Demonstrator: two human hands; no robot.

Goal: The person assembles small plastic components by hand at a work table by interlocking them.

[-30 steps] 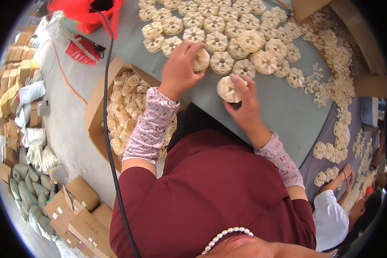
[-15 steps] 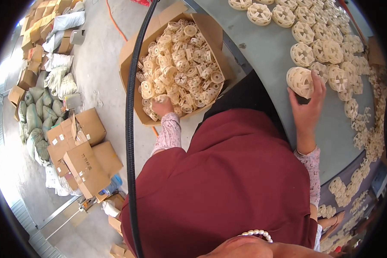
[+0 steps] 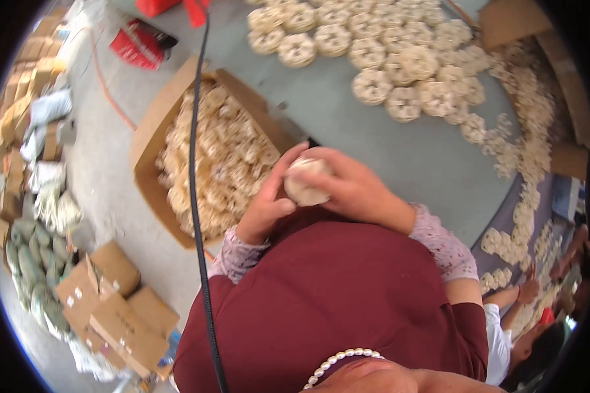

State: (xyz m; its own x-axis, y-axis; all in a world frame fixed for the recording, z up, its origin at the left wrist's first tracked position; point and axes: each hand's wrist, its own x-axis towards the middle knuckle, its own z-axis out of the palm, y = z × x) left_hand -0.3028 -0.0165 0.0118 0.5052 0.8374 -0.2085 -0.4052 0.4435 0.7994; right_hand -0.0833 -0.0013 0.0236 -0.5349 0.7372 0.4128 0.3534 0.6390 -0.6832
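In front of my body, above the near edge of the grey-green table, both hands close round one round cream-coloured plastic piece (image 3: pixel 303 188). My left hand (image 3: pixel 267 202) cups its left side. On the other side my right hand (image 3: pixel 354 187) grips it, the fingers lying over its top. Motion blur and the fingers hide the detail of the piece. Just left of my left hand stands an open cardboard box (image 3: pixel 152 149) heaped with cream slotted plastic rings (image 3: pixel 219 154). Similar wheel-shaped pieces (image 3: pixel 372 86) lie in stacks on the table (image 3: pixel 432 167), beyond my right hand.
A black cable (image 3: pixel 193 170) runs down the left part of the view. Closed cartons (image 3: pixel 126 331) and green sacks (image 3: pixel 29 259) sit on the floor at left. A red bag (image 3: pixel 137 46) lies behind the box. At lower right, another person's arm (image 3: pixel 508 298) reaches among more pieces.
My left hand has come up out of the box, and my right hand has moved left from the stacks with its cream piece. They now meet on it. The view has turned rightward.
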